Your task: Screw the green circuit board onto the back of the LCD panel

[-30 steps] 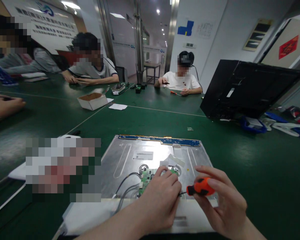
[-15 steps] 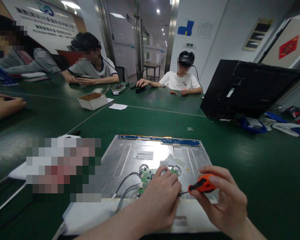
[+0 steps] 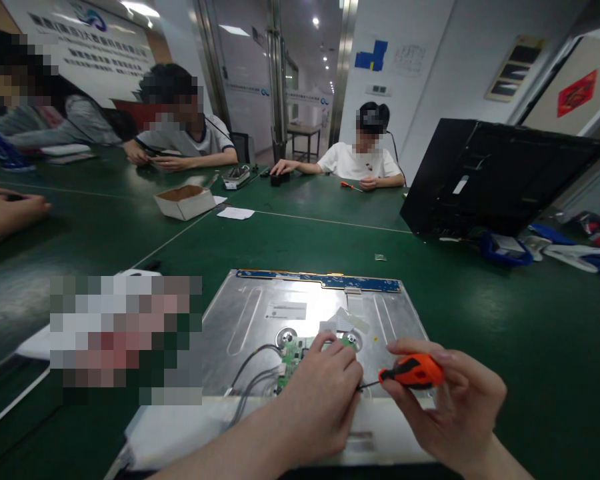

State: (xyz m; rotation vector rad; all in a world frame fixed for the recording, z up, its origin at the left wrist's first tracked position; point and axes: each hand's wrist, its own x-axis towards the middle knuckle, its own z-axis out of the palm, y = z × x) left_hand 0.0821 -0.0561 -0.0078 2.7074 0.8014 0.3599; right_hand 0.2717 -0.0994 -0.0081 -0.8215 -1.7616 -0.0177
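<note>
A silver metal panel (image 3: 250, 313), like the back of a display, lies on the green table in front of me. A green circuit board (image 3: 294, 353) sits on its near part with cables at its left. My left hand (image 3: 325, 387) rests over the board with its fingers curled, hiding whatever is under them. In my right hand (image 3: 465, 393) is an orange and black screwdriver (image 3: 417, 371), gripped by the handle between thumb and fingers. Its thin shaft points left, and the tip disappears behind my left hand.
A black monitor housing (image 3: 495, 180) stands at the right, with a blue tray (image 3: 505, 250) by it. Farther off are an open white box (image 3: 185, 203) and a paper sheet (image 3: 236, 213). Several people sit around the table. A blurred-out patch covers things at the left.
My right hand has shifted slightly right and its fingers have moved around the handle; the screwdriver's handle looks turned. My left hand has stayed in place.
</note>
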